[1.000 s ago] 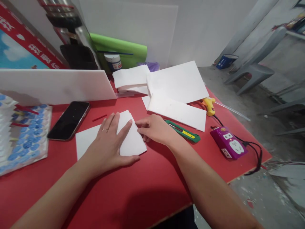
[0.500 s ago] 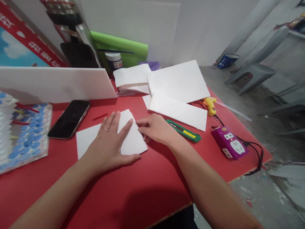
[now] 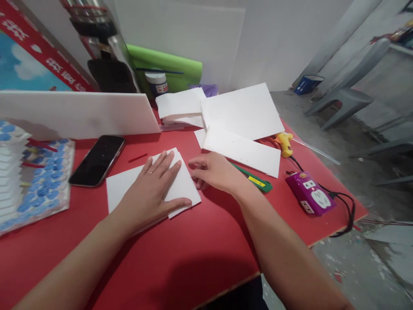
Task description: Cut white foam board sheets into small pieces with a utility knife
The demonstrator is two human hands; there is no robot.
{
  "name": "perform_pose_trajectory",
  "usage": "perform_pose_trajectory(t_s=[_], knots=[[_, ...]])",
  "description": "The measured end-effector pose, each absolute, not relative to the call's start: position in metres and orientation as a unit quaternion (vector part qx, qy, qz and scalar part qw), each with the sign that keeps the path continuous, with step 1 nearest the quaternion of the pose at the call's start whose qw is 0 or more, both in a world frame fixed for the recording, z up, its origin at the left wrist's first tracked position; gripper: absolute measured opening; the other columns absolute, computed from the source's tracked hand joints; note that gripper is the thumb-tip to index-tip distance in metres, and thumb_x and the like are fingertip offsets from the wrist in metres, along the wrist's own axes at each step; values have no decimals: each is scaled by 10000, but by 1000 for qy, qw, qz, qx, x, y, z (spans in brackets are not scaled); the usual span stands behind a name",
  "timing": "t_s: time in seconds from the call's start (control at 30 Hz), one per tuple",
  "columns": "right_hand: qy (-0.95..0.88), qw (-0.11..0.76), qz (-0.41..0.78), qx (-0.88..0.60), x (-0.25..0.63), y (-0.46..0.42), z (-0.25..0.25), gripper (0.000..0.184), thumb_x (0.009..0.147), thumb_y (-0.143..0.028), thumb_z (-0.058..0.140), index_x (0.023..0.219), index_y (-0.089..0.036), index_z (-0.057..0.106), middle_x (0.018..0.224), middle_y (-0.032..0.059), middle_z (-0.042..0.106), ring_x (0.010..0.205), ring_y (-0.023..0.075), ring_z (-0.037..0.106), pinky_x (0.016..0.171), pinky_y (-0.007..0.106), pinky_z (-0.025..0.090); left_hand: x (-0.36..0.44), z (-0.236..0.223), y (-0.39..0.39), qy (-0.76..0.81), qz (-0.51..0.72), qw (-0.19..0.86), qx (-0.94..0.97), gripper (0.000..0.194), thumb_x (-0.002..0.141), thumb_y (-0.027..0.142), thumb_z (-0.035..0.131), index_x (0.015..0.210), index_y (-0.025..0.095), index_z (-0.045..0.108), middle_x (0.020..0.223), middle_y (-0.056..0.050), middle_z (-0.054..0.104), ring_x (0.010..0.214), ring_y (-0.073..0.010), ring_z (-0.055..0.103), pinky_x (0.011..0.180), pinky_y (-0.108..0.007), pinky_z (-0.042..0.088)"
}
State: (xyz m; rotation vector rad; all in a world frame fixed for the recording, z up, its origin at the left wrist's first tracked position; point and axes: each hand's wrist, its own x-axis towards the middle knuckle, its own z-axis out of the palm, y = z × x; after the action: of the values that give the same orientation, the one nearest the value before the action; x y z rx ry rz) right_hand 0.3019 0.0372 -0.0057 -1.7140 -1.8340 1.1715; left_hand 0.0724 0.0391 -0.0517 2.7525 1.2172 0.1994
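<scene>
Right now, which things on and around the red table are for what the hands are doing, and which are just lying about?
Seems part of the job:
- white boards under the left hand, the right hand by their edge
- maybe the green cutter, not held

Probably lying about:
- black phone
- blue tub
- grey chair

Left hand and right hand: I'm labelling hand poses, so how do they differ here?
The left hand lies flat and spread; the right hand is curled. The left hand rests on white pieces; the right hand is beside their right edge, contact unclear. The left hand wears a ring; none shows on the right hand. Both are ungloved and over the red table.
</scene>
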Motion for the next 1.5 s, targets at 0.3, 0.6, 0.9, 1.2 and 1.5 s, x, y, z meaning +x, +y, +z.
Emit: perform_pose_trajectory(t_s=[0.3, 0.6, 0.9, 1.2, 1.5], knots=[[-687, -60, 38, -724, 354, -30, 22, 150, 1003, -229, 578, 1063, -165, 699, 1042, 124, 709, 967, 285, 661, 753, 361, 437, 73, -54, 39, 414, 73, 61, 905, 995, 890, 865, 401, 1566, 136, 445, 1713, -183, 271, 1604, -361, 198, 1294, -587, 170], [-718, -97, -60, -687, 363, -39, -21, 457, 994, -128, 484, 1446, -96, 549, 1230, 188, 661, 1088, 323, 609, 913, 426, 444, 76, -53, 40, 417, 96, 70, 901, 961, 888, 841, 457, 1506, 109, 523, 1667, -221, 365, 1571, -391, 284, 1283, -589, 196], [-720, -131, -67, -678, 352, -42, -32, 643, 949, -96, 453, 1581, -39, 347, 1210, 261, 630, 1068, 373, 594, 881, 460, 468, 76, -58, 41, 422, 140, 67, 893, 887, 860, 821, 546, 1431, 143, 586, 1634, -222, 426, 1537, -398, 356, 1243, -574, 310], [-739, 71, 231, -629, 313, -15, 20, 362, 1062, -267, 336, 1350, -211, 547, 1146, 95, 717, 1004, 249, 676, 860, 361, 485, 78, -59, 38, 430, 169, 58, 885, 484, 1047, 497, 458, 1346, 160, 633, 1597, -206, 478, 1488, -368, 430, 1197, -565, 362], [-712, 12, 279, -644, 268, 19, 40, 280, 1036, -161, 377, 1249, -156, 559, 1030, 127, 736, 859, 224, 674, 706, 294, 433, 78, -63, 41, 406, 188, 48, 893, 439, 1037, 454, 506, 1312, 139, 637, 1550, -238, 511, 1461, -389, 459, 1173, -590, 387]])
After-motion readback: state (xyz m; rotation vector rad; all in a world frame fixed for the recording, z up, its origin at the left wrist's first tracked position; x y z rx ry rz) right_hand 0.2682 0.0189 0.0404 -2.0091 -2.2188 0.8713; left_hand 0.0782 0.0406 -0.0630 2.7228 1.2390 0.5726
